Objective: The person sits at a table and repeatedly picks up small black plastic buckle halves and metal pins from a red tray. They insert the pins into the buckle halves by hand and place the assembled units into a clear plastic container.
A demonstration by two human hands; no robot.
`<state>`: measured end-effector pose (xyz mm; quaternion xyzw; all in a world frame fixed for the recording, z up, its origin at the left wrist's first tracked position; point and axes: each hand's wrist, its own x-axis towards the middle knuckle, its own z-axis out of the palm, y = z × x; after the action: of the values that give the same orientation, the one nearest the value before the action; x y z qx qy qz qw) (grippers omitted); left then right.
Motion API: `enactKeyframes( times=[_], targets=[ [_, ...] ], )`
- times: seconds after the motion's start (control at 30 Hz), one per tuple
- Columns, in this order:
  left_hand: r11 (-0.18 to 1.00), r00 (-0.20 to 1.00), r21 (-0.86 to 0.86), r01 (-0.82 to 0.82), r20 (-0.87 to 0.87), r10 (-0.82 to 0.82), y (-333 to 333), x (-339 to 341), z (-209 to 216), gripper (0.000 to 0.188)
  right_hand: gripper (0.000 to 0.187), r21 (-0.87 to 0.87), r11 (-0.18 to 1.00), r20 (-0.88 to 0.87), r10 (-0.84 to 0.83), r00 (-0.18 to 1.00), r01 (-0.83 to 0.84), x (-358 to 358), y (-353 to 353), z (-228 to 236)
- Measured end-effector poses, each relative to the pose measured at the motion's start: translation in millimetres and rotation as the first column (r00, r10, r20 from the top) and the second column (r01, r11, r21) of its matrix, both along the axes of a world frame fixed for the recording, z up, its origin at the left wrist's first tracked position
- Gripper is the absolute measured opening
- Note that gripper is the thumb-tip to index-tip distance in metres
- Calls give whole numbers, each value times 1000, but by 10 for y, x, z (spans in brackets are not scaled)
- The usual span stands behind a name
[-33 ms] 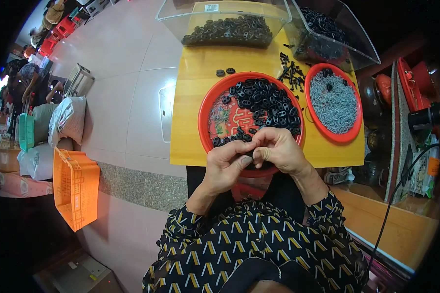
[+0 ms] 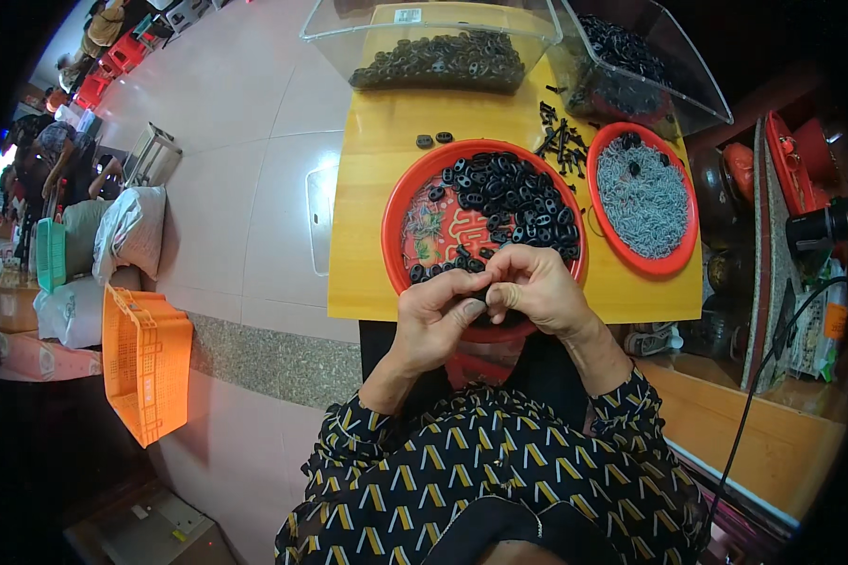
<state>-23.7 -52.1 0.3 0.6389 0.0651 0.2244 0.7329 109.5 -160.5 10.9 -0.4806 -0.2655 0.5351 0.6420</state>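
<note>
My left hand (image 2: 432, 318) and my right hand (image 2: 545, 292) meet over the near rim of a round red tray (image 2: 393, 231). Thumbs and fingertips are pinched close together on both; whatever they hold is too small and covered to make out. Inside the tray lie many small black oval pieces with two holes (image 2: 509, 188), heaped toward its far and right side. Part of the tray's patterned bottom shows at the left. To the right, a smaller red tray (image 2: 692, 226) holds a pile of small silver screws (image 2: 643, 202) with a few black pieces on top.
Loose black pin-like parts (image 2: 565, 146) lie between the trays on the yellow table (image 2: 363, 207). Two black oval pieces (image 2: 425, 141) sit near the left edge. Clear bins (image 2: 433, 56) of black parts stand at the back. An orange crate (image 2: 149, 367) is on the floor; people (image 2: 52, 155) are far left.
</note>
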Motion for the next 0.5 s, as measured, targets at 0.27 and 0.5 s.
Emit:
enactKeyframes(
  times=[0.27,0.5],
  targets=[
    [972,1000,-233,-6,4,7,-35,0,-66,29,18,-28,997,-222,-75,972,71,87,-43,77],
    [973,1000,-231,-22,-1,23,-62,-5,-115,31,15,-109,992,10,-58,998,59,1,-88,187]
  ],
)
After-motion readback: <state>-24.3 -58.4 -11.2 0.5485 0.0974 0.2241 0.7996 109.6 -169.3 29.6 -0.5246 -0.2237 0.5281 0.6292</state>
